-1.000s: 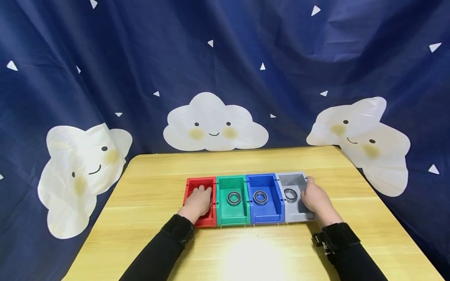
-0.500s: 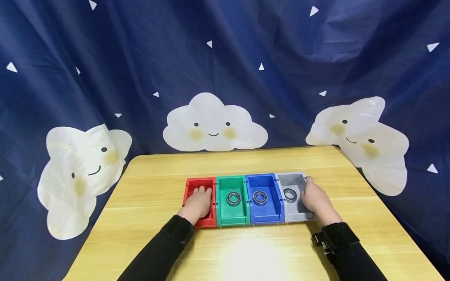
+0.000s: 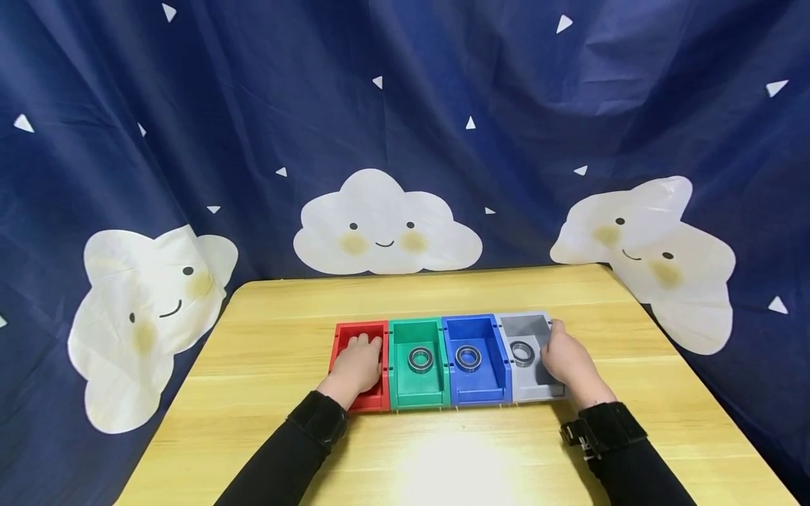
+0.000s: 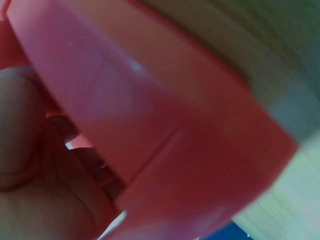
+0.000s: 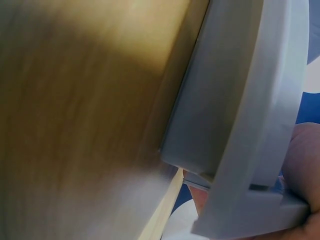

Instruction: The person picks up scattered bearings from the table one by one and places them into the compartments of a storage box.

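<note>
Four-sided plastic bins stand in a row on the table: red [image 3: 343, 327], green [image 3: 418, 383], blue [image 3: 477, 385], grey [image 3: 528, 325]. A ring-shaped bearing lies in the green [image 3: 420, 359], another in the blue [image 3: 468, 358], a third in the grey bin [image 3: 522, 353]. My left hand [image 3: 357, 365] reaches down into the red bin; in the left wrist view its fingers [image 4: 90, 160] look curled, partly hidden by the red wall, and whatever lies under them cannot be seen. My right hand [image 3: 565, 356] grips the grey bin's right wall, seen also in the right wrist view [image 5: 302, 170].
The wooden table [image 3: 285, 337] extends around the row, with a bright glare [image 3: 452, 464] in front of it. A dark blue curtain [image 3: 405, 84] with white clouds and stars hangs behind the table's far edge.
Both hands stay where they were. The bins and bearings have not visibly moved; only the head view has shifted very slightly.
</note>
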{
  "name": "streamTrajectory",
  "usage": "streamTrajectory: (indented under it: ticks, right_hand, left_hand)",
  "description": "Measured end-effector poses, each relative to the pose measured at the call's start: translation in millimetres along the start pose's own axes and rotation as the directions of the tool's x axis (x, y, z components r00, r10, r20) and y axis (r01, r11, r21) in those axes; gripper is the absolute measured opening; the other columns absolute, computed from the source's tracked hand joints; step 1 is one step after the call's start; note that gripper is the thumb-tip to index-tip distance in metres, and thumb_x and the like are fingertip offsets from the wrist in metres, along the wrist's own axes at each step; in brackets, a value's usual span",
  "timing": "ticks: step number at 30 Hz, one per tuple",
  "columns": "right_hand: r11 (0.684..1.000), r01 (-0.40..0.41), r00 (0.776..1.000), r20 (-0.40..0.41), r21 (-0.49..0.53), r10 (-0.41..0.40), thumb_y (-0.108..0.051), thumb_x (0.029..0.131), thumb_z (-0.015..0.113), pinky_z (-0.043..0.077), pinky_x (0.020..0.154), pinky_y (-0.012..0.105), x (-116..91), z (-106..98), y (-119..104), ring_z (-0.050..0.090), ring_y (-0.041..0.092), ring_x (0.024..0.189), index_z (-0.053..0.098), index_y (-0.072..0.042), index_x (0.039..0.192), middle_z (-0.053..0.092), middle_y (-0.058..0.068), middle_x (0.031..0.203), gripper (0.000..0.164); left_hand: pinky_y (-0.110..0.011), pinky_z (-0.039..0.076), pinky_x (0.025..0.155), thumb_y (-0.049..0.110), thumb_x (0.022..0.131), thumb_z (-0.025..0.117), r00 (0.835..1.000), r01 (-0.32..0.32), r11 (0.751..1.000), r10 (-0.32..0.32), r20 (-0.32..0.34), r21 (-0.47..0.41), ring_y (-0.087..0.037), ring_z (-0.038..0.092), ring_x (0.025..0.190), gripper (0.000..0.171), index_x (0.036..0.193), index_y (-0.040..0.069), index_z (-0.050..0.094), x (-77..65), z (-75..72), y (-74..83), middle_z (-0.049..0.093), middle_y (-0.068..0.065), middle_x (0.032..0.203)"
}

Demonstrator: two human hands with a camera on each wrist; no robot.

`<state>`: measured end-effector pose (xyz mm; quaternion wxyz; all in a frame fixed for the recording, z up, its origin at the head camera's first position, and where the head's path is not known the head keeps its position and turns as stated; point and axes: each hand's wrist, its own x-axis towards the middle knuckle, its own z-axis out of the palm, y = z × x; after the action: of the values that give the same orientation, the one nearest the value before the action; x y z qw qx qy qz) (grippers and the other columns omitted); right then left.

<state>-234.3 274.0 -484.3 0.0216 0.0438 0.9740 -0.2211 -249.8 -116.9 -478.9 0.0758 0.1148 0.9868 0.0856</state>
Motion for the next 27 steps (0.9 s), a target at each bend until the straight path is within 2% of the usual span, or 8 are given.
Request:
streamTrajectory:
  ticks: [4,11,17,23,27]
  right_hand:
    - [1.000,-0.001,1.000,-0.002,0.004,0.001,-0.003,0.093,0.046,0.047,0.090,0.062,0.2,-2.9,-1.0,0.056,0.057,0.110,0.014,0.021,0.144,0.047,0.048,0.124,0.064]
    - [1.000,-0.013,1.000,0.008,0.009,0.013,-0.003,0.093,0.046,0.047,0.091,0.062,0.4,-4.9,-1.4,0.054,0.057,0.112,0.014,0.021,0.144,0.045,0.049,0.126,0.065]
    - [1.000,-0.009,1.000,0.006,0.012,0.009,-0.003,0.093,0.045,0.046,0.092,0.062,-1.2,-2.8,-1.0,0.054,0.057,0.112,0.014,0.021,0.144,0.045,0.048,0.127,0.064]
    - [1.000,0.005,1.000,-0.003,0.003,-0.005,-0.004,0.092,0.045,0.046,0.092,0.062,-1.6,-1.0,-0.2,0.055,0.057,0.111,0.015,0.022,0.143,0.046,0.048,0.125,0.064]
    - [1.000,0.016,1.000,-0.006,0.000,-0.016,-0.003,0.091,0.045,0.047,0.091,0.062,-1.8,-0.8,-0.1,0.055,0.057,0.110,0.016,0.022,0.142,0.047,0.049,0.124,0.064]
  left_hand:
    - [-0.046,0.052,0.094,0.026,0.087,0.077,0.998,-0.022,1.000,0.022,-0.060,-0.001,-0.030,0.050,0.108,0.059,0.137,0.005,0.055,-2.0,-7.0,-0.1,0.056,-0.016,0.122]
    - [-0.044,0.053,0.094,0.027,0.089,0.075,0.994,-0.029,1.000,0.029,-0.103,-0.002,-0.029,0.052,0.108,0.053,0.134,0.006,0.058,-7.5,-13.8,-2.0,0.058,-0.015,0.123]
    - [-0.043,0.053,0.091,0.025,0.089,0.075,0.983,-0.046,0.999,0.042,-0.181,-0.023,-0.028,0.053,0.101,0.042,0.124,0.006,0.063,-18.2,-19.6,-5.4,0.060,-0.013,0.110]
    - [-0.044,0.051,0.092,0.021,0.089,0.074,0.971,-0.054,0.997,0.039,-0.234,-0.057,-0.028,0.053,0.099,0.033,0.117,0.006,0.065,-28.4,-22.8,-10.6,0.061,-0.011,0.105]
    - [-0.043,0.052,0.091,0.021,0.088,0.075,0.965,-0.043,0.997,0.026,-0.263,-0.061,-0.027,0.053,0.099,0.034,0.116,0.006,0.065,-33.9,-25.3,-16.1,0.061,-0.011,0.106]
